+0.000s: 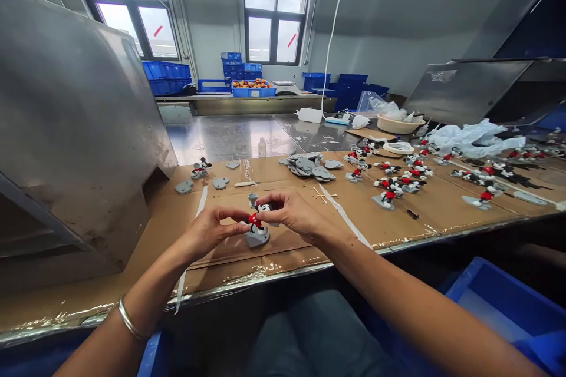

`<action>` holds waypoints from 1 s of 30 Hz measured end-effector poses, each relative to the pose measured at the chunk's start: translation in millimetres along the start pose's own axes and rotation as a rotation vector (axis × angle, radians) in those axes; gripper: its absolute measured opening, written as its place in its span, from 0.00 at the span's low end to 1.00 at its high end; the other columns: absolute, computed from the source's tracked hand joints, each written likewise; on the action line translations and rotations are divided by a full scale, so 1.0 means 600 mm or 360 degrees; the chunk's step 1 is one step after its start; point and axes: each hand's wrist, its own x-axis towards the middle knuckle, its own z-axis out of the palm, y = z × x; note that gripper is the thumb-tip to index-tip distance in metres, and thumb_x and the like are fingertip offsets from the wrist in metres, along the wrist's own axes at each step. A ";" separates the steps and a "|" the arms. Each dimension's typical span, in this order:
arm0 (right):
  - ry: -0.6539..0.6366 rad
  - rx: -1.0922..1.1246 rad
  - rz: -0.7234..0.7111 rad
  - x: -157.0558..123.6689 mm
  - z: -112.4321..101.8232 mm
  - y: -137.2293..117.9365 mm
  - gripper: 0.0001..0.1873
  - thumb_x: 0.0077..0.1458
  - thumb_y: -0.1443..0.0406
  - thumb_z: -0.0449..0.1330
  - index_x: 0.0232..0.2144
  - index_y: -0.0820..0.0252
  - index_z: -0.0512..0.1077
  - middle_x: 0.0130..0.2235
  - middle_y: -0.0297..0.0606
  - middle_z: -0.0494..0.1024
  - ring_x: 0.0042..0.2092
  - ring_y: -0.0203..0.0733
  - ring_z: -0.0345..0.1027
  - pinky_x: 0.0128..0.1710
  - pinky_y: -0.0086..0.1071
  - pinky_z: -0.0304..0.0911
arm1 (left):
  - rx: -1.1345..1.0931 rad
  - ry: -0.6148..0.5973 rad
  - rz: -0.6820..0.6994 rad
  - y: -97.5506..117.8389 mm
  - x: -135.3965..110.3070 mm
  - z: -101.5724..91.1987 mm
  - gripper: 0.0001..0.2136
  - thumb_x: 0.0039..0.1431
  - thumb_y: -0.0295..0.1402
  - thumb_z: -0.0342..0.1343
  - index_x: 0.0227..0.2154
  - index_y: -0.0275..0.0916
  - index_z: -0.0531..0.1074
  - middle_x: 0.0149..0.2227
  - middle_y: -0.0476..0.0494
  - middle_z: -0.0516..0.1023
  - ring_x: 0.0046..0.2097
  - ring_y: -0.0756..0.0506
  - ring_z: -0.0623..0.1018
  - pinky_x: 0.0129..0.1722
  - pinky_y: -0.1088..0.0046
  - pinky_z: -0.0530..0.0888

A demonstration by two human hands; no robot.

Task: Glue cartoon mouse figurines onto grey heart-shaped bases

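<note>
Both my hands meet over a small mouse figurine (255,221) with red shorts standing on a grey heart-shaped base (257,238). My left hand (212,230) pinches the figure's red body from the left. My right hand (289,212) pinches its black-and-white head from the right. The base rests on the cardboard-covered table (154,230). A small grey funnel-shaped piece (253,197) stands just behind my fingers.
A pile of grey bases (309,166) lies behind. Several finished figurines (389,185) stand to the right, one more (200,169) at the left. A large metal hood (71,129) fills the left. A blue bin (499,300) sits at the lower right, blue crates (165,73) at the back.
</note>
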 end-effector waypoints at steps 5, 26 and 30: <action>-0.0090 -0.0043 -0.0048 0.008 0.008 0.005 0.15 0.37 0.67 0.71 0.32 0.63 0.77 0.27 0.31 0.76 0.30 0.34 0.66 0.32 0.30 0.60 | 0.0035 -0.0024 0.0102 -0.004 0.012 -0.002 0.11 0.52 0.41 0.64 0.37 0.45 0.81 0.37 0.48 0.83 0.43 0.42 0.78 0.47 0.64 0.68; 0.0691 -0.0170 -0.0452 -0.062 0.023 0.116 0.12 0.57 0.61 0.60 0.41 0.58 0.79 0.38 0.38 0.77 0.38 0.40 0.68 0.42 0.32 0.63 | -0.0065 -0.0065 0.0391 -0.037 0.054 -0.004 0.06 0.54 0.36 0.63 0.33 0.43 0.81 0.36 0.48 0.82 0.41 0.44 0.77 0.45 0.67 0.70; 0.0656 -0.0238 -0.0465 -0.051 0.030 0.117 0.12 0.50 0.61 0.66 0.38 0.57 0.80 0.33 0.35 0.73 0.31 0.37 0.62 0.33 0.31 0.59 | -0.0075 -0.0128 0.0431 -0.033 0.055 -0.001 0.07 0.53 0.35 0.63 0.34 0.42 0.81 0.35 0.47 0.82 0.40 0.44 0.77 0.44 0.66 0.70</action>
